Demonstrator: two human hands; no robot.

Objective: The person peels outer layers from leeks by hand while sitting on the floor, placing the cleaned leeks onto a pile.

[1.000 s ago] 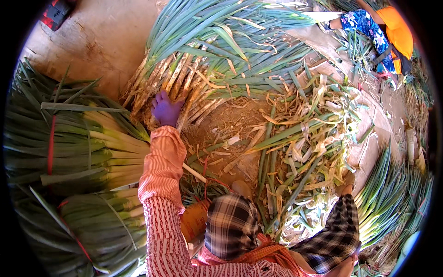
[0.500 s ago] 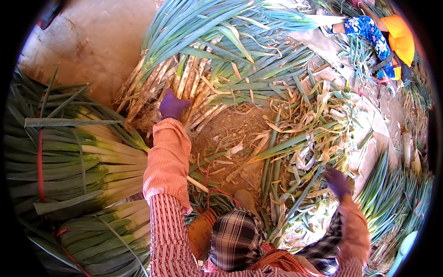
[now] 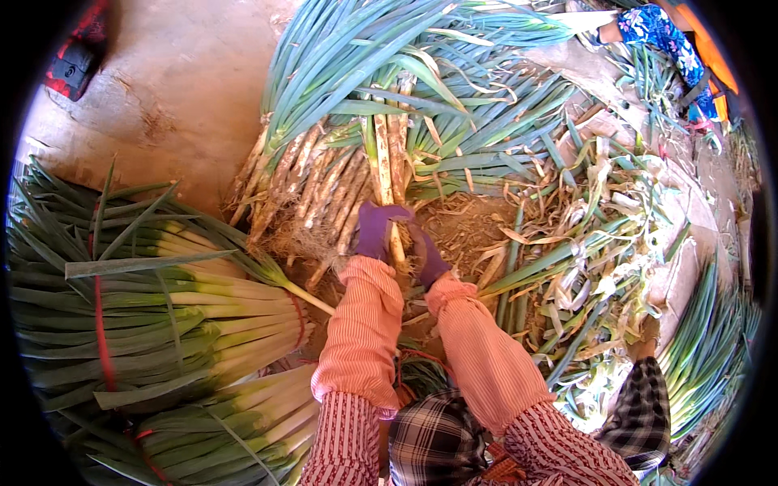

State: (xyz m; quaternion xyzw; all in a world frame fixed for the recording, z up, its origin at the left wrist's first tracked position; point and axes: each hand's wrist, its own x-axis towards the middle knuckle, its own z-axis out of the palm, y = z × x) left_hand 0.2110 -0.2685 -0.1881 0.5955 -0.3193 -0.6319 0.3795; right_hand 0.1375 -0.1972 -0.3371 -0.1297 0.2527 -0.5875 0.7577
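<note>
leek stalk (image 3: pixel 391 174) — both gloved grips clenched on it | cleaned bundles (image 3: pixel 186 316) left — trimmings (image 3: pixel 600 267) right

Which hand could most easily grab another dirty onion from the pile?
Probably the left hand. It sits right at the root ends of the unpeeled onion pile. The right hand grips the stalk on the side away from that pile.

Leek piles (image 3: pixel 340 105) around; bare floor (image 3: pixel 174 89) upper-left
</note>
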